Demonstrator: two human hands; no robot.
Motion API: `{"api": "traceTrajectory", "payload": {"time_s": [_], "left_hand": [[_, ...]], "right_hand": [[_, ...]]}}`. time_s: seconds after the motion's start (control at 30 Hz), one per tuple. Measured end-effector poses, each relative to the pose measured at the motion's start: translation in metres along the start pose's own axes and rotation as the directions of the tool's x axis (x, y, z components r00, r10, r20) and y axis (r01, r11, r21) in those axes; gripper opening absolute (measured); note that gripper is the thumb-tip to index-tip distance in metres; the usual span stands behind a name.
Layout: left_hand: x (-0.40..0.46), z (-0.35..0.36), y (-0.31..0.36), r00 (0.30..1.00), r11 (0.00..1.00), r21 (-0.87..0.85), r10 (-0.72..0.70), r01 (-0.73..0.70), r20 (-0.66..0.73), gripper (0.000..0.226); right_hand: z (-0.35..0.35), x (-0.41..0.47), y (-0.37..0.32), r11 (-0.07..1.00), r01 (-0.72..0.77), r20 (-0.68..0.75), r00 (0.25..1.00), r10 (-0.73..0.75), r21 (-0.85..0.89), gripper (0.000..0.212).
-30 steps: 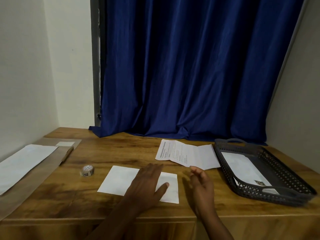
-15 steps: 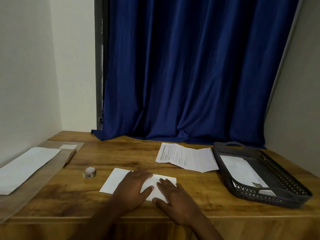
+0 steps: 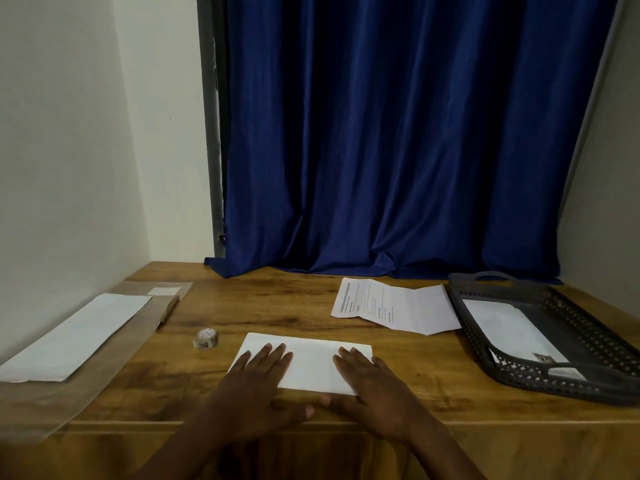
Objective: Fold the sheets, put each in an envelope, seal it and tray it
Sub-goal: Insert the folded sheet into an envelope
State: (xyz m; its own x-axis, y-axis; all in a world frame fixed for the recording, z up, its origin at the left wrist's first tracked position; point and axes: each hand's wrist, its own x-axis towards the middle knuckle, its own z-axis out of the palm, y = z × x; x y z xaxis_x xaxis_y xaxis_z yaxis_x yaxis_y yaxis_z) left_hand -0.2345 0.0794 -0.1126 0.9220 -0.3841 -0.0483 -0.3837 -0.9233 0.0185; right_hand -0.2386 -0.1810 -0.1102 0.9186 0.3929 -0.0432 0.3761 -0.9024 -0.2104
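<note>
At front edge of wooden bench (image 3: pixel 311 306): left hand (image 3: pixel 256 386) and right hand (image 3: pixel 374 389) now flat, fingers straight, spread apart on white rectangular paper envelope (image 3: pixel 311 362), gripping nothing; likely flattening before sealing.

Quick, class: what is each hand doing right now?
Left hand: open, fingers flat on the white rectangular paper envelope.
Right hand: open, pressing flat on the same envelope.

On the table (image 3: pixel 311 306), both hands lie flat on the envelope (image 3: pixel 311 362) at the near edge, left hand (image 3: pixel 256 389) on its left end, right hand (image 3: pixel 374 386) on its right, with the tape (image 3: pixel 205 338) just left, the sheet (image 3: pixel 394 304) behind, the tray (image 3: pixel 554 341) at right holding an envelope.
</note>
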Motion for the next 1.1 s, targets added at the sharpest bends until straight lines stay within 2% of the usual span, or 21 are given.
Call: {"api": "traceTrajectory", "payload": {"time_s": [0.17, 0.27, 0.37, 0.5, 0.57, 0.63, 0.73, 0.8, 0.87, 0.93, 0.97, 1.03, 1.1], "left_hand": [[-0.006, 0.003, 0.000, 1.000, 0.999, -0.050, -0.002, 0.001, -0.021, 0.113], [-0.020, 0.004, -0.003, 0.994, 0.997, -0.063, 0.040, -0.046, -0.098, 0.112], [-0.036, 0.007, -0.012, 0.981, 0.988, -0.109, 0.091, -0.111, -0.172, 0.096], [-0.062, 0.016, -0.033, 0.943, 0.962, -0.227, 0.071, -0.151, -0.325, 0.062], [-0.074, 0.014, -0.040, 0.924, 0.942, -0.292, 0.042, -0.163, -0.380, 0.048], [-0.081, 0.009, -0.043, 0.912, 0.917, -0.361, 0.007, -0.170, -0.410, 0.038], [-0.083, -0.003, -0.037, 0.863, 0.816, -0.539, -0.105, -0.209, -0.493, 0.026], [-0.073, -0.017, -0.028, 0.812, 0.686, -0.699, -0.282, -0.203, -0.512, 0.024], [-0.055, -0.027, -0.023, 0.764, 0.529, -0.823, -0.439, -0.206, -0.473, 0.031], [-0.033, -0.032, -0.024, 0.748, 0.436, -0.874, -0.501, -0.215, -0.435, 0.044], [-0.023, -0.030, -0.025, 0.747, 0.456, -0.870, -0.508, -0.190, -0.429, 0.051], [-0.008, -0.021, -0.028, 0.743, 0.575, -0.813, -0.503, -0.094, -0.441, 0.062], [-0.001, -0.009, -0.025, 0.783, 0.691, -0.722, -0.434, -0.029, -0.447, 0.072]], "right_hand": [[0.001, -0.004, 0.002, 1.000, 0.023, 0.018, 1.000, -0.023, -0.019, 0.109], [0.005, -0.015, 0.006, 0.996, 0.052, 0.010, 0.999, -0.051, -0.078, 0.102], [0.011, -0.033, 0.017, 0.993, 0.103, -0.075, 0.991, -0.107, -0.049, 0.088], [0.030, -0.050, 0.041, 0.954, 0.253, -0.345, 0.920, -0.186, 0.162, 0.054], [0.029, -0.056, 0.043, 0.883, 0.294, -0.402, 0.906, -0.136, 0.365, 0.040], [0.017, -0.061, 0.037, 0.766, 0.274, -0.401, 0.916, -0.023, 0.581, 0.024], [-0.012, -0.060, 0.025, 0.595, 0.239, -0.373, 0.921, 0.112, 0.768, 0.011], [-0.026, -0.053, 0.015, 0.485, 0.243, -0.388, 0.894, 0.226, 0.840, 0.006], [-0.036, -0.039, 0.010, 0.440, 0.266, -0.420, 0.855, 0.303, 0.858, 0.015], [-0.038, -0.022, 0.011, 0.468, 0.259, -0.442, 0.832, 0.335, 0.845, 0.026], [-0.034, -0.014, 0.014, 0.511, 0.234, -0.443, 0.830, 0.338, 0.827, 0.031], [-0.019, 0.003, 0.026, 0.670, 0.093, -0.429, 0.830, 0.357, 0.737, 0.041], [-0.007, 0.011, 0.035, 0.819, -0.076, -0.427, 0.823, 0.374, 0.569, 0.056]]}}
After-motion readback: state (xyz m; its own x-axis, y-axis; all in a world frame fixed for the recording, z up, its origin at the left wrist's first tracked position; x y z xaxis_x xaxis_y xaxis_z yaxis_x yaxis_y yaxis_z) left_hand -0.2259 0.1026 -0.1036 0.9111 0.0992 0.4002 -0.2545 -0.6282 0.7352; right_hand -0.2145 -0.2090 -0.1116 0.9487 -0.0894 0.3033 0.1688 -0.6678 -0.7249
